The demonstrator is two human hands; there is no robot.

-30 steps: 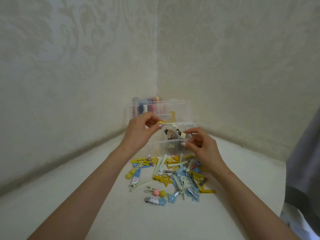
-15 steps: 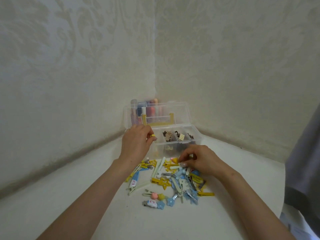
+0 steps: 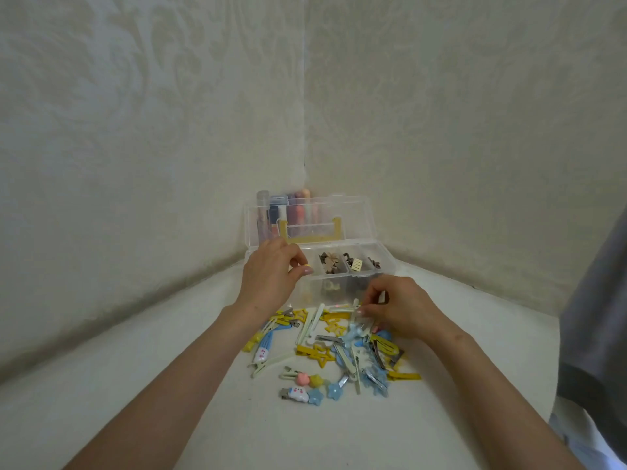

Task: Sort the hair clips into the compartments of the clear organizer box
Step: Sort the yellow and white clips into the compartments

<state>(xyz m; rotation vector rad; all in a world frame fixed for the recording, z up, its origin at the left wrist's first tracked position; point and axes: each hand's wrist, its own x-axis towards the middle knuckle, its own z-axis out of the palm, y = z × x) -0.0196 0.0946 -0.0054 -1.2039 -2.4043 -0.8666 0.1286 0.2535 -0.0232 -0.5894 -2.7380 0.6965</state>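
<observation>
The clear organizer box (image 3: 385, 266) stands in the corner with its lid (image 3: 353, 212) upright. Brown clips (image 3: 330, 261) fill its middle and right top compartments. A pile of yellow, blue and pale hair clips (image 3: 325, 351) lies in front of it. My left hand (image 3: 271, 276) hovers over the box's left compartment, fingers curled, with a bit of a yellow-tipped clip (image 3: 307, 265) showing at thumb and forefinger. My right hand (image 3: 400, 307) is down at the far edge of the pile and pinches the end of a pale clip (image 3: 341, 309).
Several coloured tubes and pens (image 3: 288, 206) stand behind the lid in the corner. Patterned walls close in on the left and the back. A grey garment (image 3: 597, 300) hangs at the right edge. Loose character clips (image 3: 298, 393) lie nearest me.
My left hand came down from above the box to its left compartment with the yellow-tipped clip. My right hand dropped from the box to the pile and pinched a pale clip.
</observation>
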